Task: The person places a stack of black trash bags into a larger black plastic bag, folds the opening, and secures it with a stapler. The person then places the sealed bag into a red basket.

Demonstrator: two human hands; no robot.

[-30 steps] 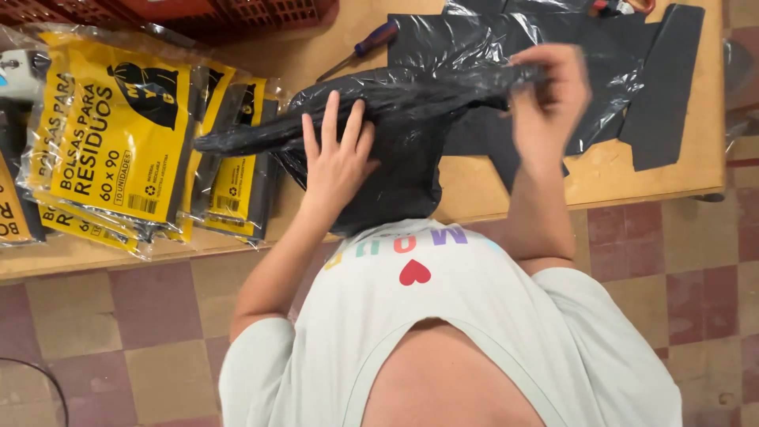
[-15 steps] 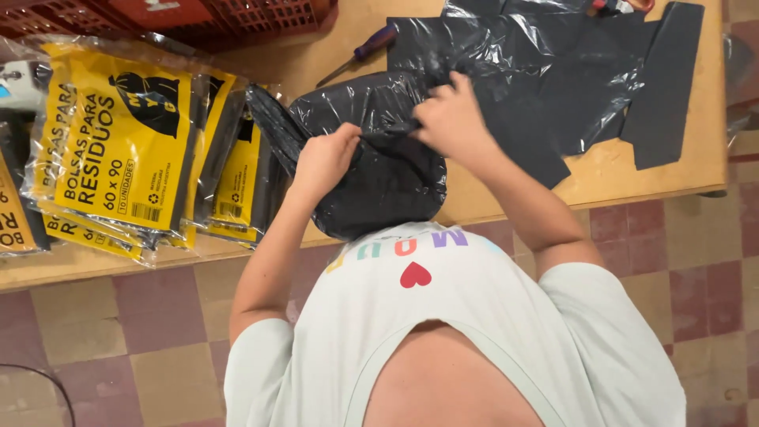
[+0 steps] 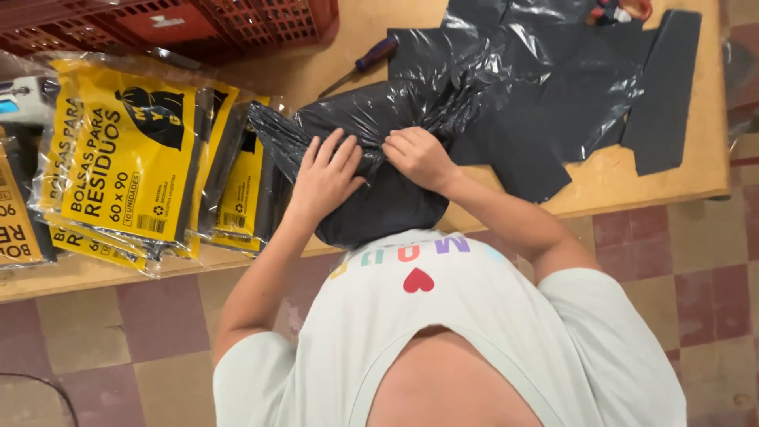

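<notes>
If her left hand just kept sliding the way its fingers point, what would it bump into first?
The left hand lies on the bunched black bag, fingers pointing away from her. Past that plastic, probably the screwdriver on the wooden table.
</notes>
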